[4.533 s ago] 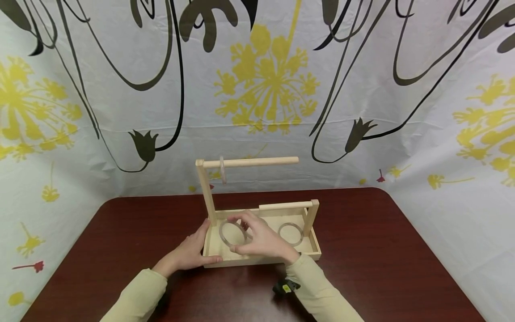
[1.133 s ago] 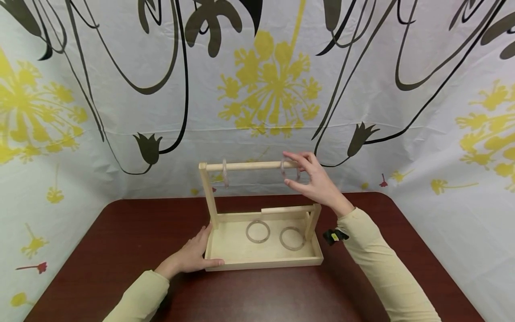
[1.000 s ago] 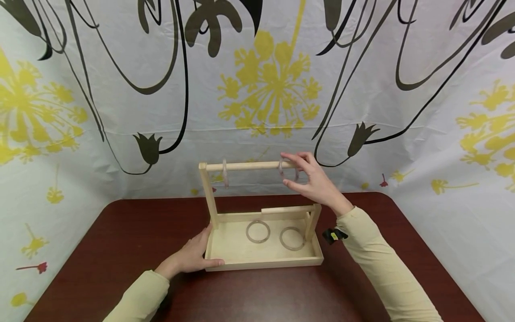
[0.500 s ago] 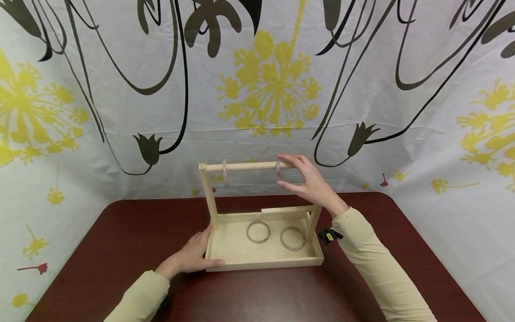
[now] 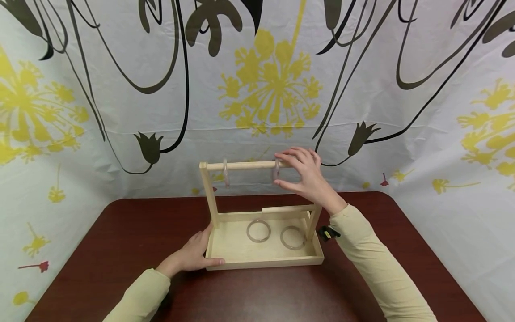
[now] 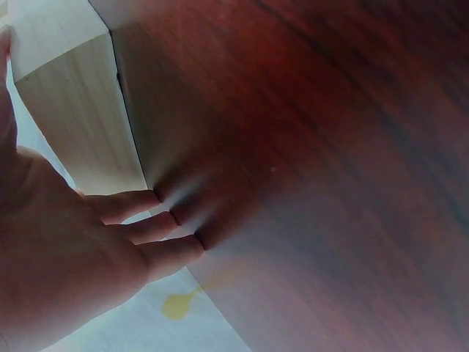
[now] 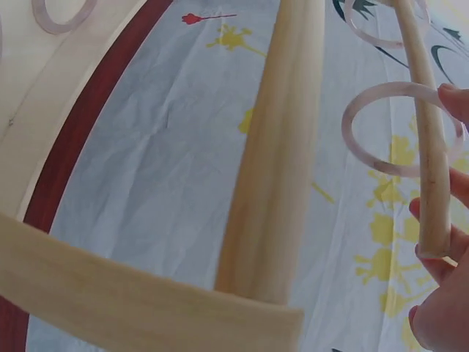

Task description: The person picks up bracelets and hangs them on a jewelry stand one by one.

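My right hand [image 5: 307, 176] pinches a pale translucent ring [image 5: 276, 173] between thumb and fingertips. In the right wrist view the ring [image 7: 349, 130] encircles the upper wooden bar [image 7: 431, 158], inward of its free end. Farther left on that bar [image 5: 249, 166] hangs a second ring [image 5: 226, 173]. Both bars belong to a pale wooden stand with a shallow tray [image 5: 261, 264]. At the tray's left end rests my left hand [image 5: 191, 255], thumb along the front wall. The left wrist view shows this hand's [image 6: 80, 242] fingers extended beside the wood.
Inside the tray lie two more rings, one near the middle [image 5: 247, 230] and one at the right [image 5: 282, 237]. A shorter, lower bar [image 5: 287, 209] stands over the tray's back right. The stand sits on a dark red-brown table [image 5: 153, 223] before a patterned cloth [image 5: 281, 98].
My right hand lifted a ring out of the tray's left part, brought it up to the upper bar's free end, and has slid it left along the bar. The left hand stays put.
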The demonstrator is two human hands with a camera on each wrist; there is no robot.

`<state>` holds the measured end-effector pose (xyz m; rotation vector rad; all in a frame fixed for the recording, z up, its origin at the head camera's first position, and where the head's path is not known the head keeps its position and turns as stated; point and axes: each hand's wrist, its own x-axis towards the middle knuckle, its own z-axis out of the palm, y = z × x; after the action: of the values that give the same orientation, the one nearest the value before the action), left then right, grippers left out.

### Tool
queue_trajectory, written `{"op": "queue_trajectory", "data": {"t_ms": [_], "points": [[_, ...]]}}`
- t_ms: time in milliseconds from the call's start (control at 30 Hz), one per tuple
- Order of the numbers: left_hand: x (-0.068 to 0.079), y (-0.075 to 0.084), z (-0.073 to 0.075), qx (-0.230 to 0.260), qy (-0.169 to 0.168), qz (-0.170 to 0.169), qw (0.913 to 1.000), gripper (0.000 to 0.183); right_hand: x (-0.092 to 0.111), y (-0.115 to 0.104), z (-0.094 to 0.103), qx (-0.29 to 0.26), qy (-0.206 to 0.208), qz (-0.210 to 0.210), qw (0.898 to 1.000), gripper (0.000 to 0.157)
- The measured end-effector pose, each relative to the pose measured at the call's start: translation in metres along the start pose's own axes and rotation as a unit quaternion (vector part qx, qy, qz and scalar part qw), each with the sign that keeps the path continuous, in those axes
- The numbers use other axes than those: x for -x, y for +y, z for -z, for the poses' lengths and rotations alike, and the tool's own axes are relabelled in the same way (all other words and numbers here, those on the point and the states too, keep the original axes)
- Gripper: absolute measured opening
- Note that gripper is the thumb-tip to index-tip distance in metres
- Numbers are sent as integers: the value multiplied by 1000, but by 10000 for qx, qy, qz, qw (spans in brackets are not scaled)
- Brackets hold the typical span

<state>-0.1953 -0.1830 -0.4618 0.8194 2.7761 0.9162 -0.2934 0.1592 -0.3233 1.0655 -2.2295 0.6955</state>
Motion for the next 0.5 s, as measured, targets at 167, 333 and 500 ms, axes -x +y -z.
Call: {"op": "queue_trajectory", "data": {"t_ms": [167, 333, 500], "points": [[0, -1, 0, 14, 10, -57, 10000, 114, -6, -6, 0, 336, -45, 128, 9993, 64], [-1, -2, -1, 14, 11, -28, 10000, 113, -10, -11, -2, 556, -51, 212, 9982, 65], [0, -2, -1, 0, 15, -8, 10000, 113, -12, -15, -5, 649, -78, 325, 9973, 65]]}}
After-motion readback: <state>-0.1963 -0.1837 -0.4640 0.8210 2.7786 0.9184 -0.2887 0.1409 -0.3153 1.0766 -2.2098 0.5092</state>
